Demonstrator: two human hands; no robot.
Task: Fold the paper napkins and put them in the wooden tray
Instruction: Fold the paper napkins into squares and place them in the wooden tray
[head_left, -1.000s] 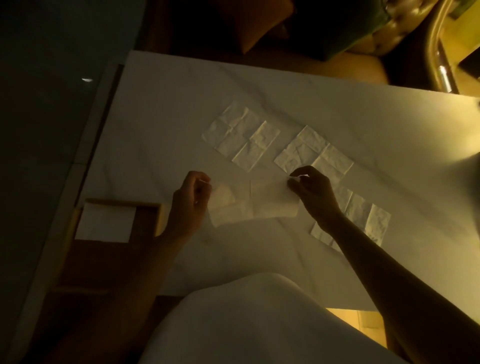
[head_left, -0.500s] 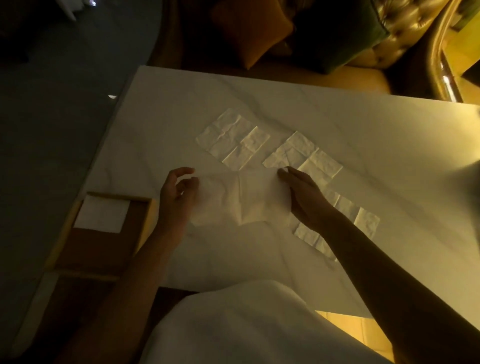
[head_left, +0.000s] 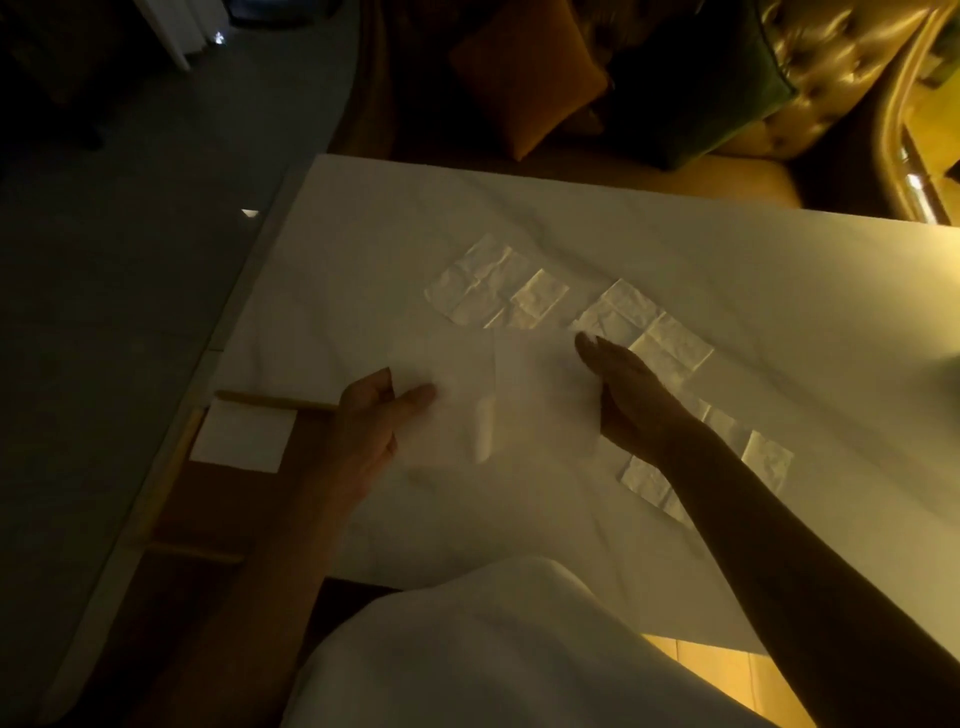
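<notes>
You have the napkin (head_left: 498, 395) between your two hands, and I take it as the landmark for everything else. It lies half open on the table (head_left: 363, 218), and its long axis runs from your left to your right, with a crease across the middle.

On the near left side of the napkin, your left hand (head_left: 374, 421) grips its left edge: the thumb (head_left: 415, 402) lies on top of the paper and the other fingers seem to be under it, so this hand is closed on the napkin. On the right side of the napkin, your right hand (head_left: 628, 400) is flat, fingers straight and together, with its side against the right edge. It presses or steadies the paper; it does not pinch it.

Left of the napkin, just behind your left hand, is the wooden tray (head_left: 208, 499), at the table's left edge. One folded napkin (head_left: 241, 436) is already inside, at the far end.

I judge that the next fold goes across the long axis, one end over the other. After that the way to the tray is to the left, so your left hand is the nearer one.

Right of the napkin, partly under your right forearm, lies one flat napkin (head_left: 763, 460). Beyond the napkin, farther on the table, two others (head_left: 493, 291) (head_left: 649, 327) wait side by side.
</notes>
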